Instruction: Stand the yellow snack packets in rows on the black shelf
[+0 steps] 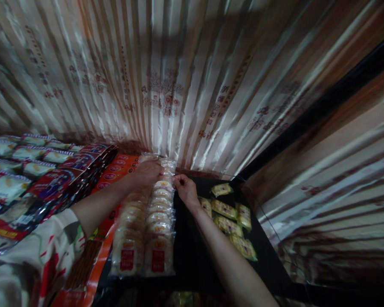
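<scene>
Two rows of clear-wrapped round pastries [147, 226] with red labels run away from me on a dark shelf [192, 256]. My left hand [149, 172] rests on the far end of the left row, fingers curled over a packet. My right hand [184, 189] is closed in a pinch at the far end of the right row, touching the wrapper edge of a packet there. Both forearms reach forward from the bottom of the view.
Several small yellow-wrapped snacks [230, 217] lie to the right on the shelf. Red and orange boxes [83, 166] and white snack packs [9, 170] fill the left. A shiny striped curtain [179, 85] hangs right behind the shelf.
</scene>
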The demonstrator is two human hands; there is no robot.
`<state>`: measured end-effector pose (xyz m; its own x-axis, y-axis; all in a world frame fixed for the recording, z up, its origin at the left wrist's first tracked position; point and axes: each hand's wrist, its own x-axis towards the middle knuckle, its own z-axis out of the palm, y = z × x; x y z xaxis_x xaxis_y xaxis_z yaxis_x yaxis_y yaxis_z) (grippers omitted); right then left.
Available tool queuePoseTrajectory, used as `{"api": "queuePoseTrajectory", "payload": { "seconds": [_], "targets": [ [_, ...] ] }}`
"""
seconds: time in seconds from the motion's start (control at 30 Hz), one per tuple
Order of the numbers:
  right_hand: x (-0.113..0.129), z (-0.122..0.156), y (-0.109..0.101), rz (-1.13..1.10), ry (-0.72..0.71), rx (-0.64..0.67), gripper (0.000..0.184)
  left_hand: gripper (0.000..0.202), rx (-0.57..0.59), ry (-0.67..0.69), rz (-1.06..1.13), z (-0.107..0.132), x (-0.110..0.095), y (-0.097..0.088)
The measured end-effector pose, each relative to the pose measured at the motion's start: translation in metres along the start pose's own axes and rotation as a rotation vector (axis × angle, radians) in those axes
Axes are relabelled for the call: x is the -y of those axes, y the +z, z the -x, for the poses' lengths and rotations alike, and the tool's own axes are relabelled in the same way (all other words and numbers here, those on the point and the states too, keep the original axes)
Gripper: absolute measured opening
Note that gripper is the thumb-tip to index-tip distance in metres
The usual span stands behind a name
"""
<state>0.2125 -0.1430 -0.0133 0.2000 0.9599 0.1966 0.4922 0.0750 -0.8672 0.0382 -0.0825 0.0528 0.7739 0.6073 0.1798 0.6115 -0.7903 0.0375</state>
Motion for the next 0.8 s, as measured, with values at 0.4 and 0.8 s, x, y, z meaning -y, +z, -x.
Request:
{"api": "queuePoseTrajectory", "payload": {
  "seconds": [0.4, 0.8],
  "targets": [
    [0.007, 0.028, -0.018, 0.104, 0.041, 0.139, 0.027, 0.016, 0.048, -0.059, -0.048, 0.0, -0.012, -0.004],
    [-0.004, 0.024, 0.002, -0.106, 0.023, -0.007, 0.022, 0.015, -0.065, -0.085, -0.002, 0.01, -0.014, -0.003]
  ]
}}
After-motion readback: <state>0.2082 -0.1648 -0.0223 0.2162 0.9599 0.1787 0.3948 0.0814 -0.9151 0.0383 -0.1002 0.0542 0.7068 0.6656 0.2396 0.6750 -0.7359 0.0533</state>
